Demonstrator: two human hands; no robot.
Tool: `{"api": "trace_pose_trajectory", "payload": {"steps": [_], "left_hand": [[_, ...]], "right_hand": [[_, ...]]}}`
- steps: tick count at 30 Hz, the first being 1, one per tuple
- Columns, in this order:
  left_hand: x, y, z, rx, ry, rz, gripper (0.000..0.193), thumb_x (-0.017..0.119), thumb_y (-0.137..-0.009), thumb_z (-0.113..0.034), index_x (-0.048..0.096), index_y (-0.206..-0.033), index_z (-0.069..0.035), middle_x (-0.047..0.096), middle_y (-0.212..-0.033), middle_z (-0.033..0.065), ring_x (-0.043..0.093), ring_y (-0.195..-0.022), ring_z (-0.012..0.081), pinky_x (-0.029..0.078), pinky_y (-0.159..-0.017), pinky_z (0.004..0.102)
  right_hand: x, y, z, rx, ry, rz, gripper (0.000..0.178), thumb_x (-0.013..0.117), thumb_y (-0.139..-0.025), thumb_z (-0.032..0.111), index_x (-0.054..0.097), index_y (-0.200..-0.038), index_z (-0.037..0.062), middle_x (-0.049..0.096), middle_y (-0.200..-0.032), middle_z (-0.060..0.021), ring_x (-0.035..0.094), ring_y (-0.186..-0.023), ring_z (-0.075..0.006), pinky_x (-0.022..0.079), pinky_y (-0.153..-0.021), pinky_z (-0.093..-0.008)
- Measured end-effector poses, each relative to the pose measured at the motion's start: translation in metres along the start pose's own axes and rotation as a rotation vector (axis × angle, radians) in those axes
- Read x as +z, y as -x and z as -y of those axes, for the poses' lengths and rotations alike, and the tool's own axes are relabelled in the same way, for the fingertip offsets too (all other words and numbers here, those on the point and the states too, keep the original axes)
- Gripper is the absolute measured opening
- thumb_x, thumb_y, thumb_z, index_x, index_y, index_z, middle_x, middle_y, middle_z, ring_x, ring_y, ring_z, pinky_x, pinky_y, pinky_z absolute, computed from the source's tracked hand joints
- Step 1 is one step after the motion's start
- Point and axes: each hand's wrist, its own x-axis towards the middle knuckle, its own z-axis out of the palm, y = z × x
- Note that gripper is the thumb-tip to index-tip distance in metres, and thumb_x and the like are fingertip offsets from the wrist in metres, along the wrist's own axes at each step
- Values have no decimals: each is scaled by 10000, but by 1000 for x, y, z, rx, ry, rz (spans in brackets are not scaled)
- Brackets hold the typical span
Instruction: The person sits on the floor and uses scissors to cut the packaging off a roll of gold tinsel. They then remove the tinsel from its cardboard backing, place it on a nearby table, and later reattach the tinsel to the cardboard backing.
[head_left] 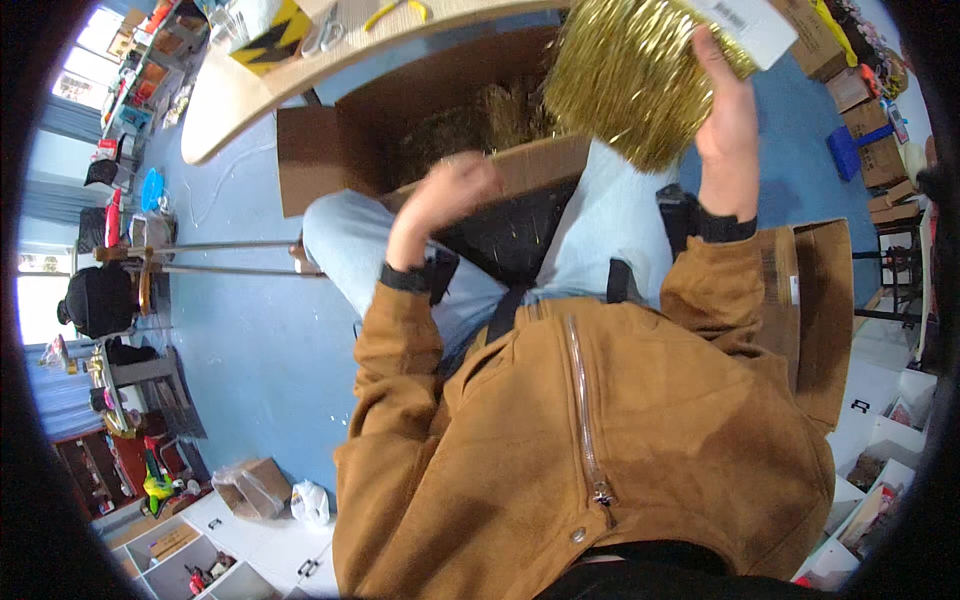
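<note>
Blue floor [255,385] surrounds you. The light-wood bench [228,108] spans the top; below its edge, before your knees [340,225], an open cardboard box [315,160] blocks the way, gold strands [490,122] inside. The gold tinsel fringe [625,85], with white card [760,30], covers the box's right end. Your right hand [727,130] grips it, thumb in front, remaining fingers hidden. Your left hand [450,195], blurred, curls its fingers above the box's near edge; whether they hold anything cannot be told. The bench bears a black-and-yellow striped container [272,38], scissors [325,33] and a yellow-handled tool [400,12].
</note>
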Motion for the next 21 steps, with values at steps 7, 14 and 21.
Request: {"api": "trace_pose_trajectory", "payload": {"steps": [7, 14, 21], "left_hand": [[-13, -1, -27, 252, 63, -479, 440, 746, -948, -245, 646, -1310, -16, 646, -1351, 205, 603, -1291, 327, 457, -1092, 410], [-7, -11, -114, 562, 608, -358, 959, 920, -777, -127, 341, -1535, -30, 528, -1451, 120, 520, -1339, 222, 421, -1126, 371], [14, -8, -111, 426, 909, -566, 463, 803, -865, 25, 567, -1260, -32, 678, -1199, 61, 651, -1091, 158, 524, -970, 312]], "right_hand": [[13, 13, -1, 42, 51, 309, 450, 853, -872, 244, 694, -1231, 25, 726, -1191, -58, 648, -1101, -160, 498, -983, -324], [32, 42, -5, -10, 153, 536, 337, 844, -855, 81, 715, -1155, -3, 758, -1093, -55, 682, -1009, -138, 562, -890, -306], [27, 46, -20, 160, 53, 666, 322, 822, -867, 47, 708, -1161, -17, 754, -1097, -50, 669, -992, -119, 560, -878, -299]]}}
